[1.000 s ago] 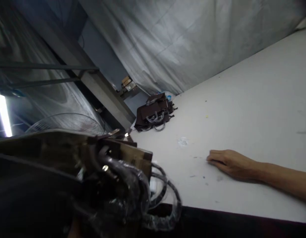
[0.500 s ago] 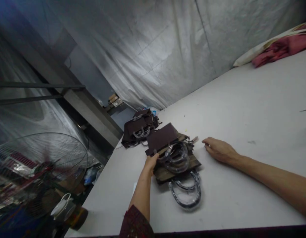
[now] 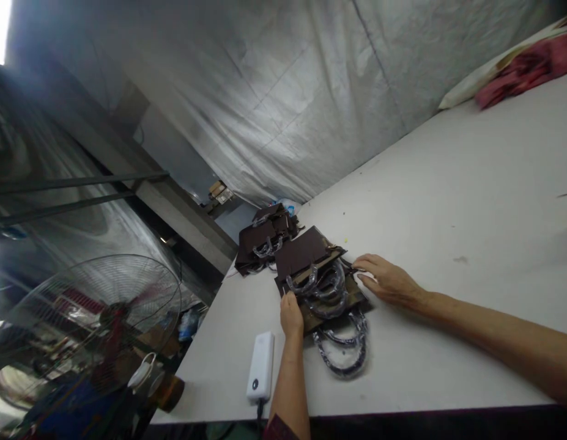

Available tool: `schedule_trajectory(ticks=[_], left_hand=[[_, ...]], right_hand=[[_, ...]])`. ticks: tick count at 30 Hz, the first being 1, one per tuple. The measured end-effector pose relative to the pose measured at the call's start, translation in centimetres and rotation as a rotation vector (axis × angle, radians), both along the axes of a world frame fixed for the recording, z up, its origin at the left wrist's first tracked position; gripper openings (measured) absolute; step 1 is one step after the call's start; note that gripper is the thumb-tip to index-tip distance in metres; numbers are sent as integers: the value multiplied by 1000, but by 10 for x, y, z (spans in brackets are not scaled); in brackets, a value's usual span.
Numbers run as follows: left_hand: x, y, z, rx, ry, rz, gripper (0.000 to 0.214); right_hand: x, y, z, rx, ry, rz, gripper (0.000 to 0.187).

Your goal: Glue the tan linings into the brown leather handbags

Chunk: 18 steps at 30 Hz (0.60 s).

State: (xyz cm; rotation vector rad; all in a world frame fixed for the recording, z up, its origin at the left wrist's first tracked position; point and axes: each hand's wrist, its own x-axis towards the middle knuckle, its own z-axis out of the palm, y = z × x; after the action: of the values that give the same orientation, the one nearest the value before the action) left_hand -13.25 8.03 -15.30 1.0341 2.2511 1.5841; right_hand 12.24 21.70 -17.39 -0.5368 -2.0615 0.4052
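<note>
A stack of dark brown bags (image 3: 311, 260) with plastic-wrapped loop handles (image 3: 342, 351) lies on the white table (image 3: 448, 201) in front of me. My left hand (image 3: 291, 315) grips the stack's near left edge, fingers curled over it. My right hand (image 3: 388, 282) rests at the stack's right edge, fingers touching the bags and pressed against them. A second pile of the same brown bags (image 3: 262, 238) sits farther back near the table's far corner.
A white power bank (image 3: 260, 366) with a cable lies by the table's front edge, left of my left arm. A standing fan (image 3: 104, 324) turns at the left, below table level. Grey tarpaulin (image 3: 287, 91) hangs behind. Pink cloth (image 3: 522, 67) lies at far right.
The bag stack came from close under the camera onto the table. My left hand shifted to its near edge, my right hand slid left to touch it. The power bank came into view.
</note>
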Motion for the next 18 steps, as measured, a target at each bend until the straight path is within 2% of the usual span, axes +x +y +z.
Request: schedule_trajectory(ticks=[2, 4, 6, 8, 10, 11, 13, 15, 18], left_hand=[[3, -4, -4, 4, 45, 26, 22], [6, -7, -10, 15, 86, 56, 27], [11, -11, -17, 35, 124, 81, 34], [13, -15, -25, 63, 151, 100, 38], [12, -19, -31, 92, 156, 112, 36], [11, -21, -34, 106, 149, 118, 34], [7, -23, -37, 135, 117, 133, 31], [3, -23, -39, 162, 66, 152, 27], [-1, -24, -42, 202, -36, 198, 24]], right_hand=[[-17, -8, 17, 73, -18, 98, 34], [-42, -16, 33, 151, -123, 229, 43], [-69, -22, 46, 196, -266, 264, 50], [-90, -23, 50, 211, -363, 233, 43], [-98, -18, 50, 221, -398, 212, 27], [-97, -13, 49, 227, -403, 213, 23], [-84, 4, 46, 235, -412, 207, 26], [-61, 28, 45, 230, -401, 169, 31], [-14, 67, 39, 187, -321, 37, 36]])
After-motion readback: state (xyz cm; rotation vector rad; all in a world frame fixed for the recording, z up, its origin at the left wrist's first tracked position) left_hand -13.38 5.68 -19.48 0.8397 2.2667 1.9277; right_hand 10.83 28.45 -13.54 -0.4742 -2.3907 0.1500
